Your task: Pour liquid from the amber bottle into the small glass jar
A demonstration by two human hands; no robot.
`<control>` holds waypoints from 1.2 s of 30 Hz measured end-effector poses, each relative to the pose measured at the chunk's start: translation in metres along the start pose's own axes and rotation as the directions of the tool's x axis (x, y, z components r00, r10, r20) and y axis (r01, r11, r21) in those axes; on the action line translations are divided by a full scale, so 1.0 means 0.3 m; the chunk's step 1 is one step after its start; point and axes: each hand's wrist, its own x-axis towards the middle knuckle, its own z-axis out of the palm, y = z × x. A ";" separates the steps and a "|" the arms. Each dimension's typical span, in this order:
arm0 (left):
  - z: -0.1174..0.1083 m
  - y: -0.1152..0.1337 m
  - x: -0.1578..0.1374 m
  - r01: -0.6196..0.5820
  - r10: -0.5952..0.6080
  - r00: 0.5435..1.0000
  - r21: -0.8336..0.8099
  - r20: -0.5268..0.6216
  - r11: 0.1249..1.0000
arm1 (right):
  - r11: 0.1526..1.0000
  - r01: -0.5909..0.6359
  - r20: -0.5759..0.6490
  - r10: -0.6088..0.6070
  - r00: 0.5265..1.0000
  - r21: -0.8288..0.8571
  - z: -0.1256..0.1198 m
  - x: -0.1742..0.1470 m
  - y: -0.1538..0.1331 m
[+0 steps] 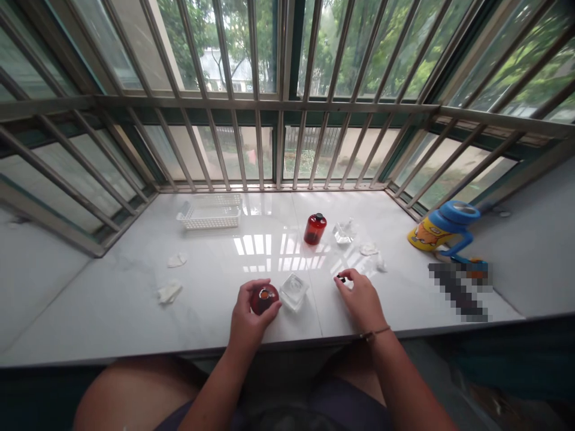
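On a white tabletop (135, 299), the left hand (248, 311) wraps an open red bottle (263, 298), steadying it upright. A clear box (293, 291) sits just beside it. The right hand (362, 296) pinches a small black cap (341, 278), keeping the mouth clear.

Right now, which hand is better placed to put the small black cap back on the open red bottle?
The right hand. It already pinches the black cap at its fingertips, just right of the red bottle. The left hand is wrapped around that bottle, steadying it, so it isn't free.
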 end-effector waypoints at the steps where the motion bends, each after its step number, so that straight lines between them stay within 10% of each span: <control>1: -0.001 -0.001 0.000 0.000 0.000 1.000 0.001 -0.002 1.000 | 1.000 -0.018 -0.011 0.018 1.000 -0.013 -0.004 0.002 0.047; 13: 0.004 0.020 -0.005 -0.008 0.008 1.000 0.017 -0.027 1.000 | 0.997 -0.049 -0.181 0.038 0.983 -0.053 -0.058 0.088 0.246; 18: 0.002 0.004 0.002 -0.005 0.005 1.000 0.017 -0.008 1.000 | 0.998 0.062 -0.173 -0.058 0.983 0.021 -0.033 0.022 0.120; 22: -0.004 -0.004 0.007 -0.020 0.021 1.000 0.051 -0.005 0.999 | 0.951 0.190 0.080 -0.214 0.974 0.243 0.024 -0.066 -0.027; 36: -0.017 -0.043 0.017 -0.180 0.171 0.981 0.110 0.087 0.978 | 0.908 -0.084 0.293 -0.044 0.955 0.411 0.186 -0.137 -0.296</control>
